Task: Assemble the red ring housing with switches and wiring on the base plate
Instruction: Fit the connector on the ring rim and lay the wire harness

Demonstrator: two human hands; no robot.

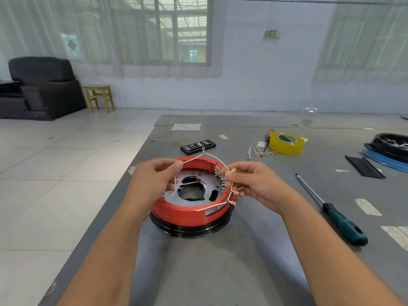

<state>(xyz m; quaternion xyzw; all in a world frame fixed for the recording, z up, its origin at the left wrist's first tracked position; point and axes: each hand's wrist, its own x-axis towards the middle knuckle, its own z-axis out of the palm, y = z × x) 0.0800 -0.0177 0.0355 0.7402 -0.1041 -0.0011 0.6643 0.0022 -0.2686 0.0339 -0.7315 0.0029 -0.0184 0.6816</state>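
Both hands raised over red ring housing, which sits near surface left edge. Left hand pinches white wire harness btwn thumb & forefinger; right hand pinches its brass terminals.

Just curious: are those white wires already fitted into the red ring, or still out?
Out. Both hands, left hand and right hand, pinch the white wires above the red ring.

Pale wall, curtained window, daylight; black armchair, wooden stool, tiled floor.
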